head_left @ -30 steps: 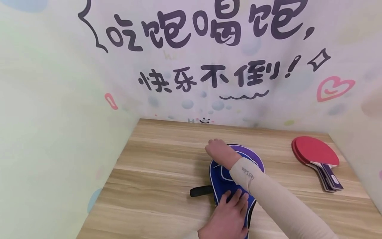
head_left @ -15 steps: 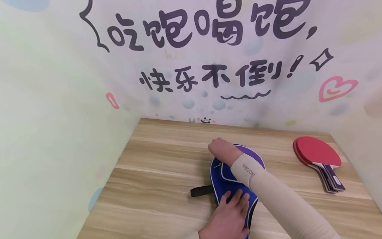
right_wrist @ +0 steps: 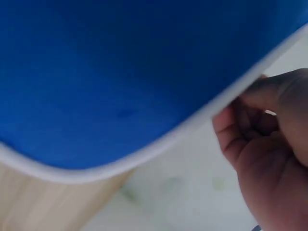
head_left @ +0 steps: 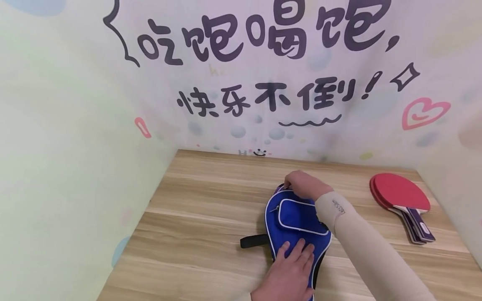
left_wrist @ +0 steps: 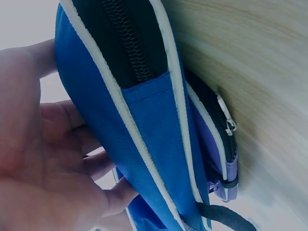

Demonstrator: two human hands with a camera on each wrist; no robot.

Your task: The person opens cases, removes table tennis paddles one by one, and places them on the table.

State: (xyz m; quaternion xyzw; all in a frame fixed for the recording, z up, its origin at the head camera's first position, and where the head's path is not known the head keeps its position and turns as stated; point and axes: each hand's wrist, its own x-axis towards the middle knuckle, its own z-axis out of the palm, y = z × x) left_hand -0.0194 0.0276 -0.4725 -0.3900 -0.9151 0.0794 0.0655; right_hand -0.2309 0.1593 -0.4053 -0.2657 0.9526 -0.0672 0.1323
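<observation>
I see blue bag [head_left: 280, 238] lying on wooden table [head_left: 196, 209], white trim round edge. Left hand [head_left: 288, 271] pressing down on its narrow near part, fingers spread out, gripping nothing. Right hand [head_left: 306, 184] at bag's far round end, fingers curled, pinching at edge; I can't tell which bit. Purple bag [left_wrist: 207, 139] sits under blue one. Black strap [head_left: 254, 241] sticks out left. Two red bats [head_left: 401, 192] stacked well apart, off to right.
</observation>
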